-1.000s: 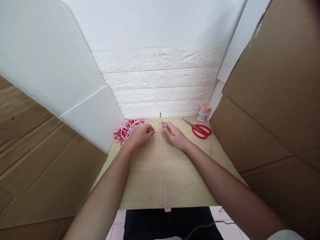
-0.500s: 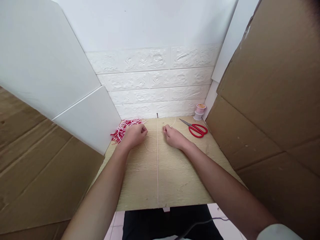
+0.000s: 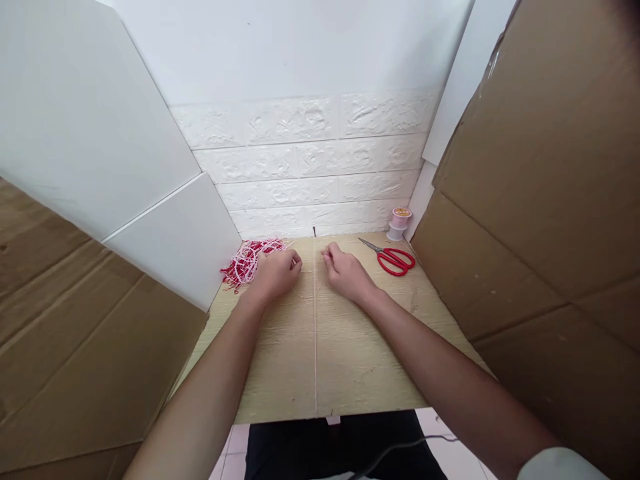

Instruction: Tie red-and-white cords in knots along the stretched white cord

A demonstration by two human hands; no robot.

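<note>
A pale pink cord (image 3: 315,347) runs taut from a nail (image 3: 314,231) at the back of the wooden board to its front edge. On the cord's left side my left hand (image 3: 281,272) is closed, fingers curled on a thin pale thread. My right hand (image 3: 344,272), just right of the cord, pinches the thread between thumb and fingers. A slack curve of this thread (image 3: 304,296) hangs between both hands, across the cord. Behind my left hand lies a tangled heap of red and pink cords (image 3: 245,261).
Red-handled scissors (image 3: 395,259) lie to the right of my right hand. Two stacked thread spools (image 3: 399,223) stand in the back right corner. Cardboard panels (image 3: 540,220) flank the wooden board (image 3: 360,373), and a white brick-patterned wall (image 3: 320,160) closes the back.
My left hand has shifted slightly right, toward the cord, and its fingers have loosened a little. The loose thread now curves across the cord between my hands. Scissors and spools have stayed put.
</note>
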